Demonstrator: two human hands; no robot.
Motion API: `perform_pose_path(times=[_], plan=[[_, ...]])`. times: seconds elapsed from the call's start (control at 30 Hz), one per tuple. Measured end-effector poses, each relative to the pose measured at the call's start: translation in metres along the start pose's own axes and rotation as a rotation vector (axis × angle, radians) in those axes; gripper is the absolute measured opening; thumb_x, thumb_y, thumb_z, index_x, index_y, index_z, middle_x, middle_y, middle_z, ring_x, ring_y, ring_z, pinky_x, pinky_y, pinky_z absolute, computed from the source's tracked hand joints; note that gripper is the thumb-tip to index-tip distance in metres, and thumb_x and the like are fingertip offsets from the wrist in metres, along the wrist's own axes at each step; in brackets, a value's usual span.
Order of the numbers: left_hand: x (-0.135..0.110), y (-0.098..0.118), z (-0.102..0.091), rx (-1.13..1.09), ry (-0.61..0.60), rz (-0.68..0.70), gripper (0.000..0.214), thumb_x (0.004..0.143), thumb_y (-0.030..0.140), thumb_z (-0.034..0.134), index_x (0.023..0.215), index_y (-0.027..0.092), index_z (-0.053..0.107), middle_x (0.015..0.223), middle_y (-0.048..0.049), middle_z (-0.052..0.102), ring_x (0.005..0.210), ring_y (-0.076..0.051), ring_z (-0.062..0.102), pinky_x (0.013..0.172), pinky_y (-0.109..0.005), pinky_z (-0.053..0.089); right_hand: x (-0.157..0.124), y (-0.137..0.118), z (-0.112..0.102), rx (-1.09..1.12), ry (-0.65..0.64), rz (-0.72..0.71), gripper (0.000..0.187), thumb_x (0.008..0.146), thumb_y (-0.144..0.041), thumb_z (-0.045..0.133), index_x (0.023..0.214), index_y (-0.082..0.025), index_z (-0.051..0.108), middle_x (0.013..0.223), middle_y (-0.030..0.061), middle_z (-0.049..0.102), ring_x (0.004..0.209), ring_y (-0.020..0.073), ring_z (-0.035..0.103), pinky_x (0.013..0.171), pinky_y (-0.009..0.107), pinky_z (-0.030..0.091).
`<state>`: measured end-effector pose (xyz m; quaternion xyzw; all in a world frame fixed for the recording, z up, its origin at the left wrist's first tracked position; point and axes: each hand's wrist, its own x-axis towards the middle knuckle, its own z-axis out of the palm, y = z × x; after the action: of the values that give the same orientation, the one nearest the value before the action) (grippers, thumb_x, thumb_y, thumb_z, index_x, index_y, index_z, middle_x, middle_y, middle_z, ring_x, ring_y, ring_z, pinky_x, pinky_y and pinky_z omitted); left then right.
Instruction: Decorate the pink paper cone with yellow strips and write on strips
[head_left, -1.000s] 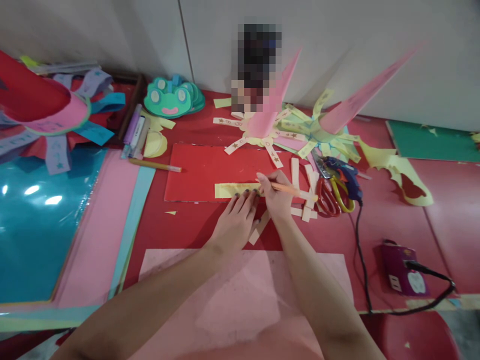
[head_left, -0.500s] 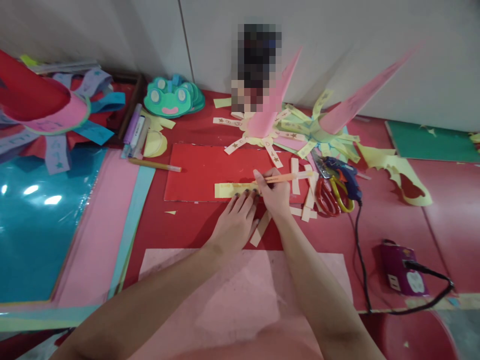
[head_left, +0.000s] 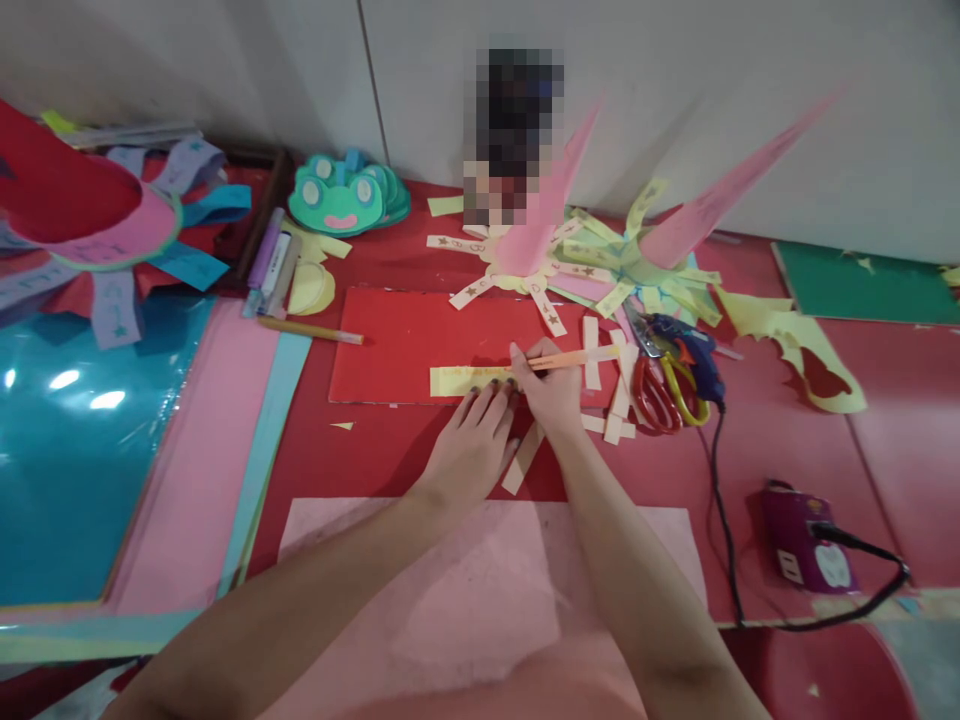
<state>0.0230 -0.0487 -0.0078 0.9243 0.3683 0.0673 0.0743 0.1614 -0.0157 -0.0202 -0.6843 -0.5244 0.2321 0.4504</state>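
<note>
Currently: pen (head_left: 574, 357) at strip (head_left: 448, 383), writing under way

Everything placed by the red board (head_left: 405, 330), left to right. Far left of it: one red cone (head_left: 67, 190), and nearer the body one teal sheet (head_left: 97, 450). Closer on the left: about three markers (head_left: 277, 268), bunched; one gold pen (head_left: 311, 329) lying over the board's left edge. Past its far left corner: frogs (head_left: 341, 205), stacked, front one clear, total can't be told.

On the board, near edge: one yellow strip, the piece in work. Left hand (head_left: 471, 435) reaches over that edge, fingers slightly apart, tips on the strip, gripping nothing. Right hand (head_left: 553, 395) just beside it, fingers clamped on the pen; nib contact too small to tell.

Just changed: over the last second the pen's tail swung away from the body, and the orange lettering (head_left: 472, 371) now shows clearer, seemingly farther right. Likely means the line is advancing; strip's right end is covered, so blank space left can't be judged.

Past the board's right half: two pink cones (head_left: 529, 240). Around its right end and near edge: loose strips (head_left: 591, 355), at least four. Farther right: apparently two scissors (head_left: 656, 400), red and yellow; one glue gun (head_left: 694, 355); one cutout (head_left: 757, 312); nearer the body, one purple box (head_left: 799, 535); beyond, one green sheet (head_left: 862, 285).
</note>
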Motion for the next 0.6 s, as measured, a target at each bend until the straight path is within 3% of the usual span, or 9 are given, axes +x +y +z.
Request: perform_pose_path(times=[0.6], plan=[[0.0000,-0.0006,0.0009,-0.035,0.019,0.002,0.039,0.091,0.023,0.035,0.121,0.004,0.050,0.134,-0.0131,0.047,0.125,-0.026,0.040,0.105,-0.040,0.034,-0.0003,-0.0011,0.0004,-0.026,0.037,-0.019,0.033,0.079,-0.039,0.052,0.056,-0.020,0.037,0.047,-0.0074,0.038,0.044,0.0061,0.034,0.048,0.021,0.031]])
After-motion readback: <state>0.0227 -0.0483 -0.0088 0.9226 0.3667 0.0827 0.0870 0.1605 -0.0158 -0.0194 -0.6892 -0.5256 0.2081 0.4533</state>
